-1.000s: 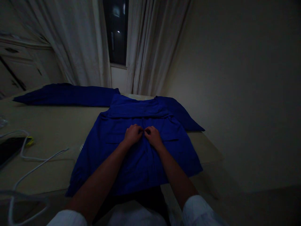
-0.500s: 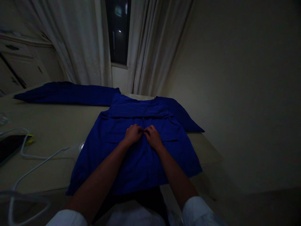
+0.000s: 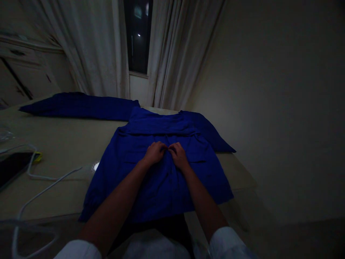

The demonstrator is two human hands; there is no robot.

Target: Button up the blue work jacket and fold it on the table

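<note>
A blue shirt lies front up on a beige table, one sleeve stretched out to the left and the other folded off to the right. My left hand and my right hand rest side by side on the middle of the shirt's chest. Both have their fingers curled and pinched together on the shirt's front opening. What lies between the fingertips is too small and dark to make out.
A white cable runs across the table's left part beside a dark flat object with a yellow tip. A clear wrapper lies at the far left. Curtains and a dark window stand behind; a bare wall is right.
My hands have stayed together on the shirt's front, shifting only slightly; the view has drifted a little to the left.
</note>
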